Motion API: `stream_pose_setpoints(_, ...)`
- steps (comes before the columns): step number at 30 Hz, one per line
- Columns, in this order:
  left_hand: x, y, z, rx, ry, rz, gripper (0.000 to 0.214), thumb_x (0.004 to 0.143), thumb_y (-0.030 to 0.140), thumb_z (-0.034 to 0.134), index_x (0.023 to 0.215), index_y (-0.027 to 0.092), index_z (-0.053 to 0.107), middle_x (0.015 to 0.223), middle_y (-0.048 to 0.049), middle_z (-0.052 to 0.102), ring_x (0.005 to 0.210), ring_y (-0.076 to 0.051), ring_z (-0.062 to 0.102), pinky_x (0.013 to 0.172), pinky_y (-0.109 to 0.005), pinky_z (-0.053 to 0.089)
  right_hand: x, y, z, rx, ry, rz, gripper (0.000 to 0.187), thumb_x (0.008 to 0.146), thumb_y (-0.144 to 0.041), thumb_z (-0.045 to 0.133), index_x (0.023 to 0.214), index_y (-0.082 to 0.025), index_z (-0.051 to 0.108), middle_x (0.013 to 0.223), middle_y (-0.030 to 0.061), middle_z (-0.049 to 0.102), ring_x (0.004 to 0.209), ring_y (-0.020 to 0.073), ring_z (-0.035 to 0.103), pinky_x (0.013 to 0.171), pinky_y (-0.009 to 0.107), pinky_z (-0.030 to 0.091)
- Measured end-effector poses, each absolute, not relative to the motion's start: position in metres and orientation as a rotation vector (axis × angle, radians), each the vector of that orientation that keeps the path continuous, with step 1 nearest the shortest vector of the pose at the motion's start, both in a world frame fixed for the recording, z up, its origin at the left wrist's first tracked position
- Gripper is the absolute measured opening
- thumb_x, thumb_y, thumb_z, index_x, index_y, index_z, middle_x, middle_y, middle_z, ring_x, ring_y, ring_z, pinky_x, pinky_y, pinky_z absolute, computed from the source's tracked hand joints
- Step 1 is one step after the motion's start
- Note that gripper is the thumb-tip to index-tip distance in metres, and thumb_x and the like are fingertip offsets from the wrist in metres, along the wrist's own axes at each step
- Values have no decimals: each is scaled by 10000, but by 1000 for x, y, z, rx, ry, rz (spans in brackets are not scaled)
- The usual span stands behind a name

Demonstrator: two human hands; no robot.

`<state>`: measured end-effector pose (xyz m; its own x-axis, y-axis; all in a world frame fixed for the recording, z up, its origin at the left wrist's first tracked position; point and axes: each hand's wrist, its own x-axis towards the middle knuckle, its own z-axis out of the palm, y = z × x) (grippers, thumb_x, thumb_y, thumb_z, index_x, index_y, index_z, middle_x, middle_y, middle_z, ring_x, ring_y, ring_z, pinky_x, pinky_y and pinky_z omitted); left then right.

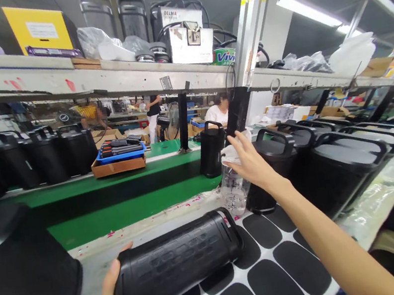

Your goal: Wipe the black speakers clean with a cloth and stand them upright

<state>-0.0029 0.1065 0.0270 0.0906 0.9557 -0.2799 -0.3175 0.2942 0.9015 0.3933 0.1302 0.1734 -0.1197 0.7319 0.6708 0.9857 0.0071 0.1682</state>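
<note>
A long black speaker housing [178, 261] with a handle at its right end lies on its side above the bench. My left hand [111, 287] grips its near left end; most of the fingers are hidden behind it. My right hand [255, 165] is stretched out over a clear plastic jar [233, 189], fingers and thumb apart. A crumpled white cloth or tissue [233, 154] pokes out of the jar's top, close against the fingers; I cannot tell whether they touch it. Under the housing lies a white sheet with black rounded pads [276, 283].
Upright black housings [343, 163] crowd the right side, and more [45, 155] stand at the back left. A large dark housing [18, 278] is at near left. A blue tray [121, 152] sits on the green bench [174, 191]. Overhead runs a loaded shelf [124, 74] with a post.
</note>
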Motion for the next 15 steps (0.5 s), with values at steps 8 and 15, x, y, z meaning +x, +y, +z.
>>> stream_pose_setpoints(8,-5,108,23,716,1033,1038,681,786,726,534,1355,354,496,1399,63,570,1369,-235,432,1211,-375,204,374,135,199,-1835,-1883,-916,184,927,-250,463,906,-131,602,901,164,594,890,310,561,754,416,479)
stream_pose_setpoints(15,-6,105,27,770,1066,1081,674,776,722,549,1328,336,536,1377,34,593,1354,-253,453,1202,-375,213,361,137,234,-1094,-1096,-400,244,902,-439,544,970,-204,550,965,53,584,950,220,543,925,390,410)
